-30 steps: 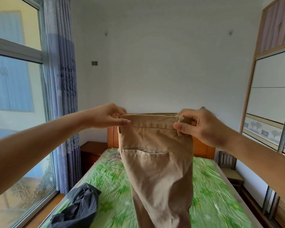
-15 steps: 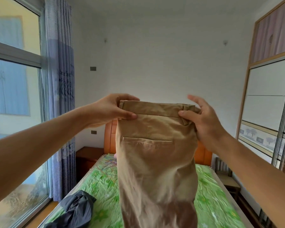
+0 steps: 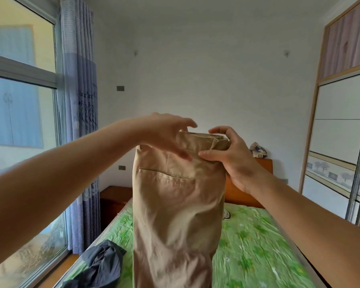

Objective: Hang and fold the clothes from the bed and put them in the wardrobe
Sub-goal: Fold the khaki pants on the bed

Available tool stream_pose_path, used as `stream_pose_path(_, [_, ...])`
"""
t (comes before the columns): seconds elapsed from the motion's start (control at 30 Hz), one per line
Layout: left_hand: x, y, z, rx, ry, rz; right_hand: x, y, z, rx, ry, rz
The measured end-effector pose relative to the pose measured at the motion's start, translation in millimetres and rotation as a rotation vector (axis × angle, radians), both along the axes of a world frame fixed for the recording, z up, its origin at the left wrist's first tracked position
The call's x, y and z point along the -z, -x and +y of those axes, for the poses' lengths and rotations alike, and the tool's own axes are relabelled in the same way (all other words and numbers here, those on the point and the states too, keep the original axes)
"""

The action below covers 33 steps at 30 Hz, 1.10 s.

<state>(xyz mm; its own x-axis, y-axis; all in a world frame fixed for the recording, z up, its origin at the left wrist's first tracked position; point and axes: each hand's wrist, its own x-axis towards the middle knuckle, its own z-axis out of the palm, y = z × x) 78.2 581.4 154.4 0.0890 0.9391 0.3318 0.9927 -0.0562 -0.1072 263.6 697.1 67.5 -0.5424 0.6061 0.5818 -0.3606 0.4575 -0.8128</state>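
A person holds tan trousers [image 3: 175,204] up at arm's length above a bed [image 3: 258,246]. The right grip [image 3: 231,156] pinches the right end of the waistband [image 3: 197,140], with the thumb on the near face of the cloth and the fingers curled over the top edge. The left grip [image 3: 164,136] is wide. Its fingers stretch out over the top of the waistband and its thumb lies flat on the cloth, close to the right grip's thumb.

Left of the left grip, the waistband's corner sags lower than the pinched end. A back pocket slit [image 3: 166,175] sits just below the left grip, and the trouser legs hang down past the bottom edge of the view.

Beneath both grips the bed wears a green flowered sheet. Down and left of the left grip, a crumpled dark grey garment [image 3: 100,265] lies on the bed's near corner. Behind the right grip stands an orange wooden headboard [image 3: 243,190].

Well to the right of the right grip is the wardrobe [image 3: 341,132], with pale sliding doors. Left of the left grip hang a blue curtain [image 3: 79,121] and a large window [image 3: 19,121].
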Motion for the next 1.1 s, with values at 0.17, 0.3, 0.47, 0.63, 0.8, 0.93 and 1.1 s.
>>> stream_pose_path(0.17, [-6.7, 8.3, 26.4, 0.023, 0.005, -0.051, 7.3, 3.6, 10.4, -0.074, 0.062, -0.03])
stream_pose_path(0.3, [-21.3, 28.8, 26.4, 0.024, -0.111, -0.136, 76.0, -6.7, 25.9, -0.153, 0.074, -0.475])
stream_pose_path(0.47, [-28.1, 40.7, 24.6, -0.007, -0.12, -0.218, 132.6, -21.4, 36.1, -0.041, 0.144, -0.561])
stream_pose_path(0.63, [-26.1, 48.3, 21.0, -0.021, -0.226, -0.263, 179.4, -36.4, 45.1, 0.301, 0.367, -0.74])
stream_pose_path(0.8, [-31.8, 55.5, 19.6, -0.064, -0.275, -0.296, 214.4, -16.5, 37.3, 0.069, 0.612, -0.575])
stream_pose_path(0.93, [-31.6, 54.1, 20.9, -0.065, -0.282, -0.306, 192.0, 9.9, 38.6, 0.114, 0.498, -0.418])
stream_pose_path(1.1, [-29.8, 58.4, 14.1, -0.049, -0.307, -0.312, 186.2, 27.9, 41.0, -0.023, 0.616, -0.431])
